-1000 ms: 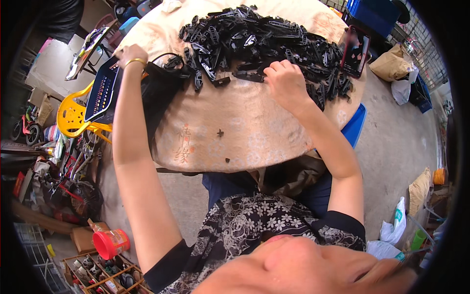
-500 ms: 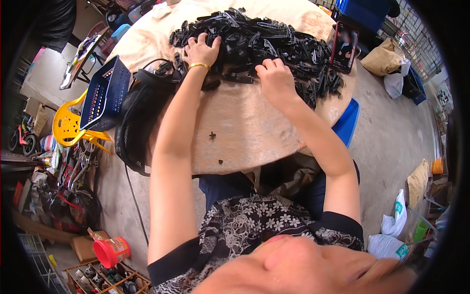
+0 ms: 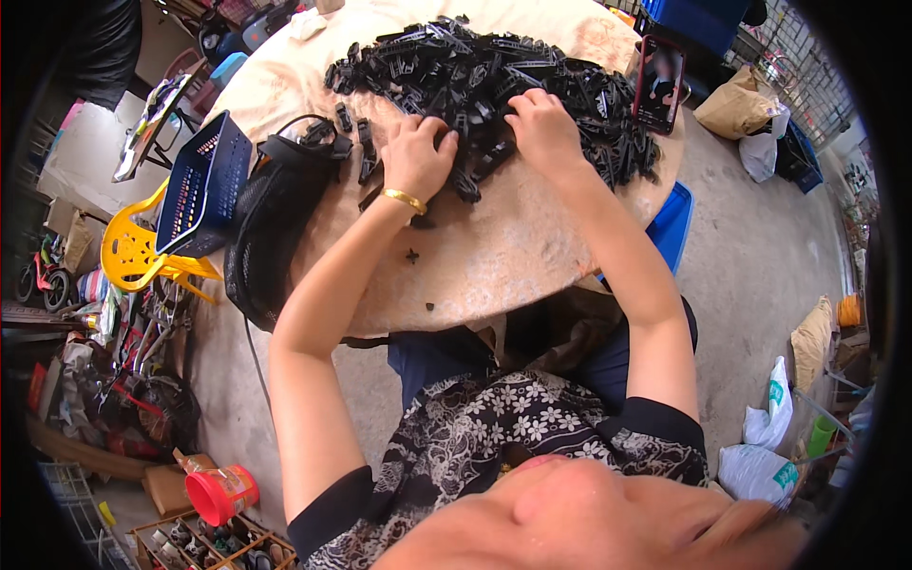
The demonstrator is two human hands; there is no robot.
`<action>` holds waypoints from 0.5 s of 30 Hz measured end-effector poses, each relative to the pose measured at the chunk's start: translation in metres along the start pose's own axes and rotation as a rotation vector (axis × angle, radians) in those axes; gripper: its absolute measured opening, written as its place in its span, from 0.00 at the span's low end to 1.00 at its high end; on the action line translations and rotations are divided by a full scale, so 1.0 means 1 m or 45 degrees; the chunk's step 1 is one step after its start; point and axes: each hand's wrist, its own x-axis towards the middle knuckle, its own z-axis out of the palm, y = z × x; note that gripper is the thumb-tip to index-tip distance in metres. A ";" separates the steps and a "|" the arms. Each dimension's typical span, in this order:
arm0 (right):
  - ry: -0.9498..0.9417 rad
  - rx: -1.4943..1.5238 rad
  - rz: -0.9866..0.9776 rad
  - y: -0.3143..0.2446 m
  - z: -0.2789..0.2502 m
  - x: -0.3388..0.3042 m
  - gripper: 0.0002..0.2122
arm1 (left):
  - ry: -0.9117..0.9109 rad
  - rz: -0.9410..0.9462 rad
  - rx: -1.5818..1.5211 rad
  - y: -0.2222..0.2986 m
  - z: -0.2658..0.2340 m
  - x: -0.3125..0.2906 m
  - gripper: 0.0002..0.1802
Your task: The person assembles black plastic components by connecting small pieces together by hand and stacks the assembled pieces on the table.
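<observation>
A wide heap of small black plastic pieces (image 3: 456,59), which look like clips, covers the far part of the cloth-covered round table (image 3: 494,256). My left hand (image 3: 416,160), with a gold bracelet on its wrist, rests at the heap's near left edge; its thumb stands apart from the fingers and touches dark pieces. To its right, my right hand (image 3: 549,133) reaches over the heap's near side with fingers bent and spread. Between the hands lie several loose pieces (image 3: 465,185). Nothing shows as gripped in either hand, though some fingertips are hidden.
At the table's left edge sits a black mesh bag (image 3: 275,228), beside a dark blue basket (image 3: 201,185) on a yellow chair (image 3: 128,242). A phone (image 3: 658,84) stands upright right of the heap. A blue bin (image 3: 673,228) shows below the table's right edge.
My left hand has drawn back toward me and slightly right, off the heap's top. My right hand has moved a little farther away. Several pieces now lie nearer, between the hands.
</observation>
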 end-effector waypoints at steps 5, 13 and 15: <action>0.047 -0.096 -0.052 0.012 -0.061 -0.022 0.33 | -0.092 0.036 -0.106 -0.005 -0.016 -0.006 0.15; -0.420 -0.252 0.214 0.037 -0.063 -0.076 0.41 | -0.002 -0.021 -0.247 -0.001 -0.050 0.009 0.14; -0.349 -0.217 0.172 0.036 -0.047 -0.064 0.39 | 0.191 -0.045 -0.329 0.001 -0.058 0.010 0.18</action>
